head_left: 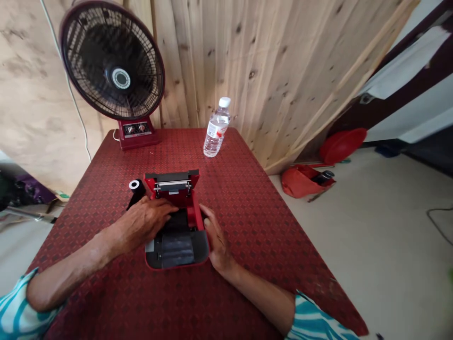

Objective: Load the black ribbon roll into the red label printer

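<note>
**Both hands on the open printer, mid-table**

We find the small red and black printer (177, 245) near the front middle of the table (255, 212), its lid (173, 185) tipped up and back. The left hand (146, 221) lies over the open bay with its fingers (166, 212) curled down inside. We cannot tell whether they grip anything there. The right hand (216, 241) is pressed against the printer's right side, fingers stretched flat along the casing rather than wrapped round it. A dark roll with a white core (135, 187) stands just beside the printer's left rear corner, touching or nearly touching the left hand.

As we judge it, the risks are small ones. The raised lid could drop onto the left fingers if the body is jolted. The printer could slide on the cloth, since the right hand only braces it from one side. The roll is close enough to the left wrist that a careless sweep might knock it over and send it rolling off the table.

The table wears a red patterned cloth. At its far end stand a dark fan (112, 61) on a red base and a clear water bottle (215, 128), both well apart from the hands. Behind them rises a pale wooden wall (283, 56). On the light floor (371, 245) to the right lie a red bag (300, 182) and a red basin (342, 144).
</note>
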The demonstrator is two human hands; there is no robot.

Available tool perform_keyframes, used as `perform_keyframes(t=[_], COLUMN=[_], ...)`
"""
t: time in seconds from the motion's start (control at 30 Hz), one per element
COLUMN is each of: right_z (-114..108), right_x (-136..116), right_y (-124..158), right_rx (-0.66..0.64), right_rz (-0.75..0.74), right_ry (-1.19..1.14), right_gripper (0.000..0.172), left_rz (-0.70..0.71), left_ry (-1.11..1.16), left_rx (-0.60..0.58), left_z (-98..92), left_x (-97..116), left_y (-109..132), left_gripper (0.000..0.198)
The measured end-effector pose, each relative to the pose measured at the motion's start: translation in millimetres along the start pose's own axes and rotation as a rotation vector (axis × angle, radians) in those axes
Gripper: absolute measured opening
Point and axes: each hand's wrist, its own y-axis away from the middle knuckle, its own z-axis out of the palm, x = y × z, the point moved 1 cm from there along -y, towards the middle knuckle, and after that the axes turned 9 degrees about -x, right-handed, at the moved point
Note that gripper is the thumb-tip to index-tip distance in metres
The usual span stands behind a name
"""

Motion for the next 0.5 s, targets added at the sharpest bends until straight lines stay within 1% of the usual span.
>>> perform_keyframes(t=[0.2, 0.33, 0.4, 0.5], right_z=[3, 5, 6, 6], right_x=[5, 6, 6, 7], right_y=[-3, -5, -6, -7], right_rx=[0.005, 0.033, 0.042, 0.05], right_rz=[-0.074, -0.127, -0.151, -0.173], right_ry=[-0.057, -0.08, -0.083, -0.087], right_gripper=[0.043, 0.043, 0.043, 0.043], left_rz=[-0.081, -0.115, -0.127, -0.12], left_ry=[-0.072, -0.053, -0.043, -0.048], left_rx=[-0.048, -0.059, -0.089, -0.181], left_z=[-4.7, -7.0, -7.6, -7.2], left_x=[7, 8, 9, 11], left_y=[-9, -18, -24, -31], left_gripper=[0.033, 0.03, 0.029, 0.026])
